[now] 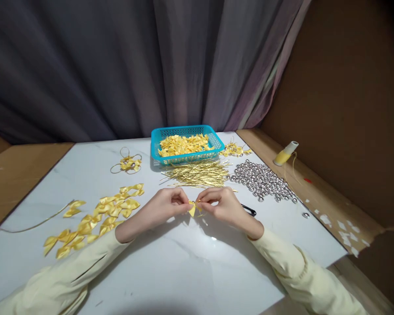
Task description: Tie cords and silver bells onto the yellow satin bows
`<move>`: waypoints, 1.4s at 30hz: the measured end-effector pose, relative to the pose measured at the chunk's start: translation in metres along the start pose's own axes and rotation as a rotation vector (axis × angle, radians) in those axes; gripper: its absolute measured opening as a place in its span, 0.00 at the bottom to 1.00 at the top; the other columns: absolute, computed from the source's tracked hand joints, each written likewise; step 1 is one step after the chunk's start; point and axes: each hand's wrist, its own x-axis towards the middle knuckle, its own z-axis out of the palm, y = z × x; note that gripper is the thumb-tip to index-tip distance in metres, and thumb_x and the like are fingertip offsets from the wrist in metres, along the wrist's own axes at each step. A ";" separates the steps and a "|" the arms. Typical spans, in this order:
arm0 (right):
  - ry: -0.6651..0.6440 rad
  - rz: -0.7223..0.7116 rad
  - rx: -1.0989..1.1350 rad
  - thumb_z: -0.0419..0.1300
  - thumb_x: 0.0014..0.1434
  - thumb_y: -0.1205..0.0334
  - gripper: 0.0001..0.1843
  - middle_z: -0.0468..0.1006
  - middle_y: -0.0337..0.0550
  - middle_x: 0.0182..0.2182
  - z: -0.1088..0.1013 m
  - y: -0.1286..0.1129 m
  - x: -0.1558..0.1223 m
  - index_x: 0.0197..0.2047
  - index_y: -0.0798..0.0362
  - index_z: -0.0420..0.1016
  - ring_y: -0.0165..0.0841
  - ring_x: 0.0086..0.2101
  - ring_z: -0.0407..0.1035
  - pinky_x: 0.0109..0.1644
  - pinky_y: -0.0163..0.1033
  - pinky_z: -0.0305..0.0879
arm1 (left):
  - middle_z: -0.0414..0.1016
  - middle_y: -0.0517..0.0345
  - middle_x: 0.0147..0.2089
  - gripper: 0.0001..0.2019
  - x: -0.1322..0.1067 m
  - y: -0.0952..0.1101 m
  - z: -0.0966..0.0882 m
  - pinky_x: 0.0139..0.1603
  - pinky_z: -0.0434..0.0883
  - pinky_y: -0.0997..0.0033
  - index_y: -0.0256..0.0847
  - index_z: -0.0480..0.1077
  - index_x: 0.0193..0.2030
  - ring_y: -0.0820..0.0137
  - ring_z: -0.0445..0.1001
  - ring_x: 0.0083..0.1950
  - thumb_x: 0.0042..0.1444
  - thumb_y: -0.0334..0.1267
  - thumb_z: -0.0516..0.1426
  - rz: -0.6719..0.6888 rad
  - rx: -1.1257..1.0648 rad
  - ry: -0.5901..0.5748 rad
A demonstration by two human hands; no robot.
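A small yellow ribbon bow (192, 209) is pinched between both my hands over the white table (170, 267). My left hand (166, 206) grips its left side with closed fingers. My right hand (220, 203) holds its right side, fingers pressed together, with a thin gold wire tie at the bow's middle. Just beyond my hands lies a heap of gold wire ties (198, 173). Several finished yellow bows (98, 216) lie scattered to the left of my left forearm.
A blue basket (185, 131) of yellow ribbon pieces stands at the back. Silver bells (264, 181) are piled to the right, with a black tool (249, 211) near my right wrist. A yellow ribbon spool (285, 154) lies on the brown ledge. Bows with bells (128, 162) lie back left.
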 end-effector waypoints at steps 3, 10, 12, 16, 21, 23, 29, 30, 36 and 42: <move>0.002 -0.001 -0.001 0.61 0.51 0.72 0.08 0.79 0.44 0.28 0.000 0.000 0.000 0.24 0.54 0.80 0.31 0.28 0.73 0.30 0.33 0.68 | 0.71 0.61 0.26 0.10 0.001 -0.002 0.000 0.28 0.62 0.74 0.38 0.66 0.28 0.71 0.69 0.29 0.49 0.44 0.58 -0.015 -0.035 -0.008; -0.001 0.002 0.037 0.61 0.51 0.71 0.08 0.79 0.43 0.28 0.000 0.000 0.000 0.25 0.54 0.80 0.30 0.28 0.73 0.31 0.33 0.69 | 0.69 0.67 0.25 0.13 0.004 -0.003 0.000 0.29 0.63 0.74 0.42 0.60 0.34 0.74 0.68 0.27 0.47 0.38 0.61 -0.011 -0.234 -0.057; 0.000 0.003 0.045 0.61 0.51 0.71 0.07 0.79 0.43 0.28 -0.001 0.000 0.000 0.25 0.54 0.80 0.30 0.28 0.73 0.31 0.33 0.69 | 0.70 0.67 0.25 0.13 0.004 -0.002 0.000 0.30 0.63 0.74 0.42 0.60 0.35 0.73 0.68 0.27 0.47 0.38 0.61 -0.018 -0.248 -0.069; -0.008 0.006 0.055 0.61 0.51 0.71 0.07 0.79 0.43 0.28 -0.001 -0.001 0.000 0.25 0.54 0.80 0.30 0.28 0.73 0.31 0.33 0.69 | 0.70 0.66 0.25 0.12 0.003 0.000 -0.002 0.30 0.63 0.73 0.42 0.60 0.34 0.73 0.68 0.28 0.48 0.39 0.60 -0.006 -0.232 -0.094; -0.014 0.005 0.065 0.61 0.50 0.71 0.07 0.79 0.44 0.28 -0.001 -0.001 0.000 0.25 0.55 0.80 0.30 0.27 0.73 0.31 0.33 0.69 | 0.70 0.65 0.25 0.11 0.003 0.002 -0.003 0.31 0.62 0.73 0.41 0.60 0.33 0.74 0.67 0.28 0.49 0.38 0.60 0.001 -0.228 -0.107; -0.010 -0.001 0.062 0.61 0.50 0.72 0.07 0.79 0.44 0.28 -0.001 -0.001 0.000 0.25 0.56 0.80 0.30 0.28 0.73 0.31 0.33 0.69 | 0.70 0.66 0.25 0.12 0.004 0.001 -0.003 0.31 0.62 0.73 0.41 0.60 0.33 0.74 0.67 0.28 0.48 0.38 0.61 -0.003 -0.232 -0.106; 0.003 -0.011 0.048 0.61 0.51 0.72 0.08 0.79 0.43 0.28 -0.002 -0.004 0.000 0.25 0.54 0.80 0.30 0.27 0.73 0.31 0.33 0.69 | 0.69 0.66 0.25 0.11 0.005 -0.001 -0.004 0.31 0.61 0.73 0.41 0.62 0.33 0.74 0.67 0.28 0.49 0.40 0.61 -0.022 -0.242 -0.151; 0.003 -0.010 0.044 0.60 0.51 0.72 0.08 0.79 0.43 0.28 -0.003 -0.004 0.000 0.25 0.53 0.80 0.30 0.28 0.73 0.31 0.33 0.69 | 0.69 0.66 0.25 0.11 0.005 -0.002 -0.005 0.30 0.61 0.73 0.41 0.62 0.33 0.73 0.67 0.27 0.49 0.40 0.61 -0.031 -0.239 -0.156; 0.002 -0.005 0.027 0.61 0.50 0.73 0.08 0.79 0.44 0.28 -0.003 -0.005 0.000 0.25 0.55 0.80 0.30 0.28 0.73 0.31 0.33 0.68 | 0.68 0.64 0.23 0.12 0.006 -0.002 -0.007 0.28 0.59 0.74 0.39 0.65 0.32 0.73 0.65 0.26 0.49 0.44 0.60 -0.078 -0.191 -0.178; -0.007 -0.001 0.031 0.60 0.51 0.71 0.08 0.79 0.43 0.28 -0.002 -0.004 0.000 0.25 0.54 0.80 0.30 0.29 0.73 0.31 0.33 0.68 | 0.70 0.61 0.26 0.13 0.006 -0.002 -0.009 0.30 0.62 0.73 0.38 0.70 0.33 0.73 0.66 0.27 0.48 0.46 0.61 -0.102 -0.227 -0.209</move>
